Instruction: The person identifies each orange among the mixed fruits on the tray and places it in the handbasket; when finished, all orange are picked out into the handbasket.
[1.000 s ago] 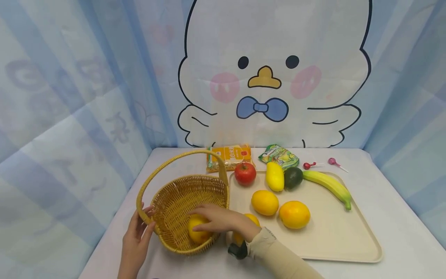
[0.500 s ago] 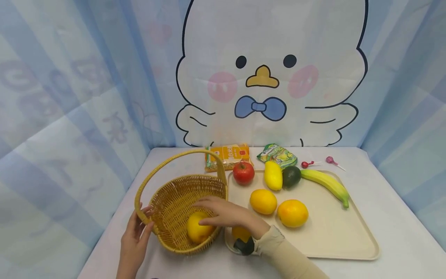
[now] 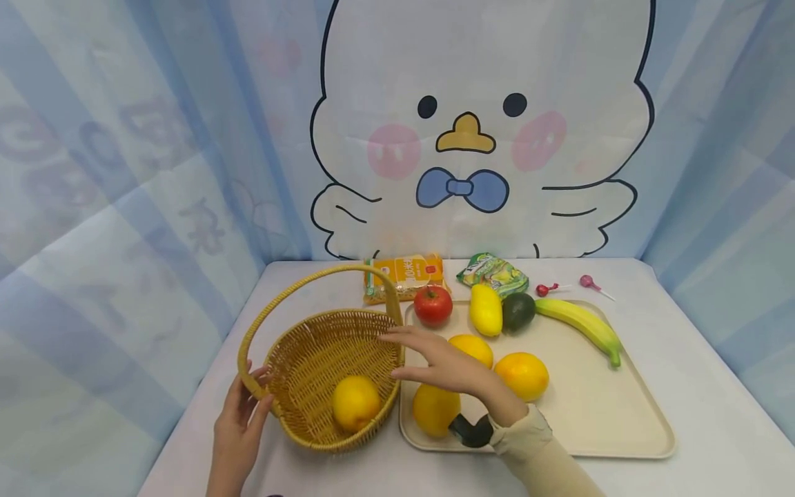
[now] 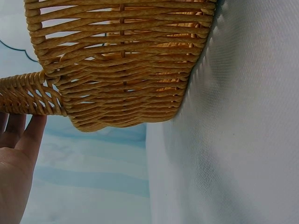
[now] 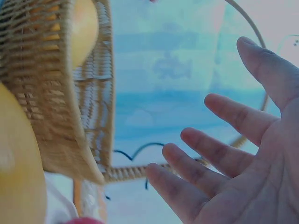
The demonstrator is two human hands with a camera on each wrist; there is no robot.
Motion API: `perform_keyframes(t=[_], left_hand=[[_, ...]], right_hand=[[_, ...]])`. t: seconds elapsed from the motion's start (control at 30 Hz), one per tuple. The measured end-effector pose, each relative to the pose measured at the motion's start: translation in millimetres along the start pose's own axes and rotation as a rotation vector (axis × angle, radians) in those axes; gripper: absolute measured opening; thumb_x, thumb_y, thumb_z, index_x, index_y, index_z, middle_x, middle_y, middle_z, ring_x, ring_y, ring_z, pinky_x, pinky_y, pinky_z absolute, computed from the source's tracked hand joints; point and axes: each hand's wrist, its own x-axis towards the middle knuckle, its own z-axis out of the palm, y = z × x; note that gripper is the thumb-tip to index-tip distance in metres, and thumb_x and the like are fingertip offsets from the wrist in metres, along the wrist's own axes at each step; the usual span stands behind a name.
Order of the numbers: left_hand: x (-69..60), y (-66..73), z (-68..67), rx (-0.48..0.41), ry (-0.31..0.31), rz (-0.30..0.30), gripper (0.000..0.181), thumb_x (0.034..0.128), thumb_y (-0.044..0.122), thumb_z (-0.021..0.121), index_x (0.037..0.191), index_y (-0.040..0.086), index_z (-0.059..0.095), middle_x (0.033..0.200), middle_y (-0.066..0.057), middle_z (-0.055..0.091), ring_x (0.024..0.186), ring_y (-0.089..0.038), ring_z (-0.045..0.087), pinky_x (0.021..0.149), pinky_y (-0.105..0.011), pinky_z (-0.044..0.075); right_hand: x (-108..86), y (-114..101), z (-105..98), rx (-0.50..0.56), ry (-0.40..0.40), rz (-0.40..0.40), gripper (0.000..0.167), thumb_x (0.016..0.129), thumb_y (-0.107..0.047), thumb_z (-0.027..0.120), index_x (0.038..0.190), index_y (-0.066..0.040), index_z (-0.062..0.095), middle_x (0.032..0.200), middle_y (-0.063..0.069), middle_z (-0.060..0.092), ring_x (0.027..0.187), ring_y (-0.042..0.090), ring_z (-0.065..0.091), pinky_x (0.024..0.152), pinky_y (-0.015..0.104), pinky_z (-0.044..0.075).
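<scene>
In the head view a wicker basket point(image 3: 335, 345) stands at the left with one yellow-orange fruit point(image 3: 356, 403) lying in it. My left hand point(image 3: 238, 431) grips the base of its handle, thumb on the near side; the left wrist view shows fingers against the woven handle point(image 4: 30, 95). My right hand point(image 3: 447, 362) hovers over the tray's left edge, just right of the basket rim, holding nothing. Its fingers are spread in the right wrist view, beside the basket point(image 5: 51, 93). Below it lies another yellow-orange fruit point(image 3: 436, 410) on the tray.
The beige tray point(image 3: 596, 414) bears two more yellow-orange fruits, a red apple point(image 3: 433, 306), a mango point(image 3: 486, 310), an avocado point(image 3: 518, 313) and a banana point(image 3: 580, 324). Behind it lie an orange packet point(image 3: 406, 276), a green packet point(image 3: 493, 275) and two lollipops. Curtains hang around the table.
My right hand has let go of the fruit in the basket and moved up and right, out over the tray. The left hand keeps its grip on the handle.
</scene>
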Motion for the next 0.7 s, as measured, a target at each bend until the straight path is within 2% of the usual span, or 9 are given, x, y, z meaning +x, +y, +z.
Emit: perform_keyframes(t=[0.2,0.37,0.57,0.7], left_hand=[[0.4,1.1,0.1,0.007,-0.004,-0.013,0.069,0.0935,0.005,0.055,0.147,0.035,0.024,0.133,-0.001,0.052,0.110,0.018,0.046,0.093,0.003,0.040],[0.5,2.1,-0.1,0.013,-0.002,-0.015,0.069,0.0934,0.005,0.055,0.147,0.035,0.024,0.134,-0.002,0.053,0.109,0.019,0.045,0.093,0.003,0.040],[0.4,2.8,0.2,0.005,-0.008,-0.022,0.069,0.0937,0.005,0.055,0.147,0.035,0.024,0.134,-0.002,0.052,0.109,0.019,0.045,0.093,0.003,0.040],[0.0,2.4,0.0,0.002,-0.009,-0.017,0.068,0.0938,0.005,0.055,0.148,0.034,0.024,0.134,-0.002,0.052,0.110,0.019,0.045,0.093,0.003,0.040]], right_hand=[[-21.0,2.6,-16.6,0.018,0.081,0.062,0.056,0.090,-0.043,0.059,0.142,-0.028,0.042,0.152,0.001,0.035,0.141,0.026,0.032,0.113,0.056,0.034],[-29.8,6.0,-24.6,0.011,0.133,0.044,0.057,0.090,-0.038,0.062,0.142,-0.028,0.042,0.150,0.002,0.038,0.137,0.027,0.037,0.110,0.054,0.040],[-37.0,7.5,-29.5,0.028,0.158,0.057,0.057,0.089,-0.033,0.063,0.142,-0.028,0.042,0.150,0.001,0.038,0.138,0.028,0.034,0.112,0.057,0.036],[-44.1,9.8,-31.8,0.028,0.181,0.073,0.057,0.089,-0.035,0.063,0.142,-0.026,0.042,0.150,0.001,0.038,0.138,0.030,0.035,0.111,0.059,0.035]])
